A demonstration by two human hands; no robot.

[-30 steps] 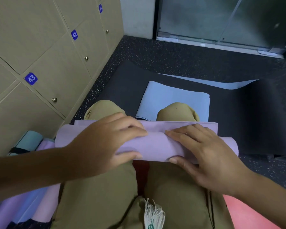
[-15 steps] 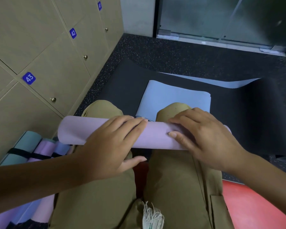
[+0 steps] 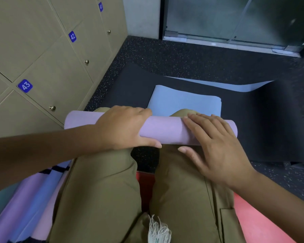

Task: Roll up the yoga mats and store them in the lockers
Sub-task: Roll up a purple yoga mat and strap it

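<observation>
- Lilac yoga mat (image 3: 165, 131), rolled into a tube, lies crosswise over the person's knees at the middle of the frame.
- Left hand (image 3: 125, 128) wraps the roll left of centre: its fingers (image 3: 140, 111) curl over the far side and the thumb hooks under the near edge.
- Right hand (image 3: 212, 144) rests flat on the right part of the roll, fingers straight and slightly spread, thumb lying off the roll on the trouser leg (image 3: 182, 181).
- Light blue mat (image 3: 182, 100), folded, lies just beyond the knees on a black mat (image 3: 253, 128) spread on the speckled floor (image 3: 182, 55).
- Lockers (image 3: 42, 50) fill the upper left of the frame, doors closed, with blue tags 41, 42 and 43.
- Rolled mats (image 3: 25, 207) in lilac, blue and teal lie at the lower left, beside the left leg.
- Red surface (image 3: 261, 225) shows at the lower right under the legs.
</observation>
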